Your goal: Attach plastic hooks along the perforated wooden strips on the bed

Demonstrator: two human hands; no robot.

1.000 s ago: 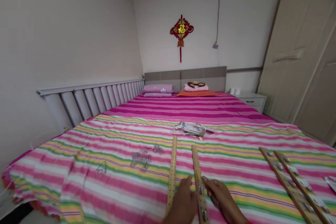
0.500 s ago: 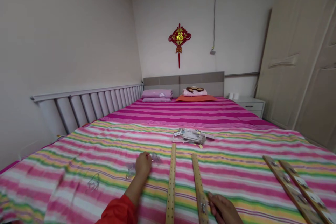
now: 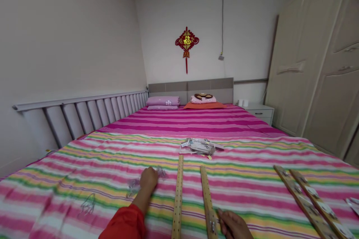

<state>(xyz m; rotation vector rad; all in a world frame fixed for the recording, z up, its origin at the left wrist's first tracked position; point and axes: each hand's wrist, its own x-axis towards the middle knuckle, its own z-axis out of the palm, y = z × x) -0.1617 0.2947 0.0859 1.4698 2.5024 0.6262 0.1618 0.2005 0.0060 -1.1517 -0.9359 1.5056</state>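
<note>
My left hand [image 3: 148,178], in a red sleeve, is closed and rests at a clear plastic bag [image 3: 132,186] of small parts; what its curled fingers hold is hidden. Another bit of clear bag [image 3: 162,172] shows past the knuckles. Two long, narrow wooden strips with rows of holes lie on the bedspread, a left strip [image 3: 177,198] and a right strip [image 3: 206,194]. A small shiny metal piece [image 3: 212,226] sits on the right strip's near end. Close beside it my right hand [image 3: 235,224] has its fingers pressed together, their contents unclear.
Farther up the striped bedspread [image 3: 106,179] lies a clear package of grey parts [image 3: 200,145]. Two wooden strips with metal fittings [image 3: 297,192] lie at the right. A tangle of thin wire [image 3: 88,204] is at the left. A radiator [image 3: 81,115] lines the left wall.
The whole view has shifted slightly, bringing more of the right side into sight. Both hands stay in about the same places beside the bag and the right strip.
</note>
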